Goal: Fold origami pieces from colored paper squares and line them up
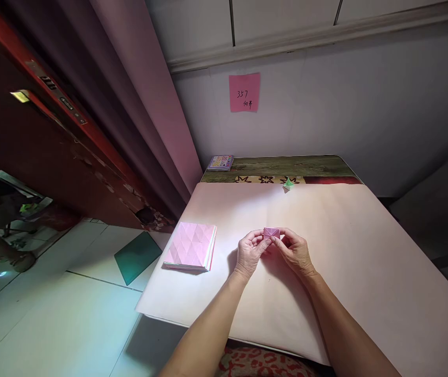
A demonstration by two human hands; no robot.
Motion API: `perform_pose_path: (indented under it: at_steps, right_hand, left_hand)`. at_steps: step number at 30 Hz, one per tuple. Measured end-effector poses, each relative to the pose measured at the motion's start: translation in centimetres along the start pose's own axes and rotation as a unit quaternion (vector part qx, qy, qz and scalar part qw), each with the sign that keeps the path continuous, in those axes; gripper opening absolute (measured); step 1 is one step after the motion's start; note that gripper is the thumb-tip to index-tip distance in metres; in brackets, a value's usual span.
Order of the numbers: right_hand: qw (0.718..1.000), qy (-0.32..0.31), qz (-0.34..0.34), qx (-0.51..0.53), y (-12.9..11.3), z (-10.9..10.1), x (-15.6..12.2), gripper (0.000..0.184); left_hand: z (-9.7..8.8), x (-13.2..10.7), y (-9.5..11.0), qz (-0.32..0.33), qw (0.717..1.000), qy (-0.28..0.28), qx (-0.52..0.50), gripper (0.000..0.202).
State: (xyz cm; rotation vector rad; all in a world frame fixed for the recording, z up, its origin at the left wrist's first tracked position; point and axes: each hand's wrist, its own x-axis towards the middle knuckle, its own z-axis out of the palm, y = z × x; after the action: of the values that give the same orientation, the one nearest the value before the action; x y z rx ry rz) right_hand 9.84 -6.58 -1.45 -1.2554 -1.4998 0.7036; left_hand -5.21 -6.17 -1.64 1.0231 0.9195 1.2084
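A small folded piece of pink-purple origami paper (271, 232), with creases running out from its middle, is held up above the white-covered table. My left hand (249, 251) pinches its left side between thumb and fingers. On the opposite side my right hand (295, 251) grips it the same way, and both thumbs meet near its lower edge. To the left of my hands lies a stack of square paper sheets (191, 244), the top one pink with a diamond pattern. Farther back stands a small green folded paper piece (288, 184).
White paper (345, 262) covers most of the table. A small packet (220, 162) lies on the bare far-left corner. A pink note (244, 92) is stuck on the wall. Left are a purple curtain (137, 94), a red door (51, 125) and a green sheet (137, 257) on the floor.
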Motion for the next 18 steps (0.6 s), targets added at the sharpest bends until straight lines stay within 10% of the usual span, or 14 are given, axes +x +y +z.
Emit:
perform_pose_path:
  at_steps: [12,18]
  right_hand:
    - [0.980,0.022,0.157,0.122,0.47,0.31,0.35,0.063]
    - [0.960,-0.033,0.193,0.202,-0.04,0.02,0.45,0.040]
  left_hand:
    - [0.15,0.29,0.23,-0.009,0.998,0.036,-0.054,0.047]
    - [0.01,0.32,0.25,0.001,0.999,0.041,-0.019,0.047]
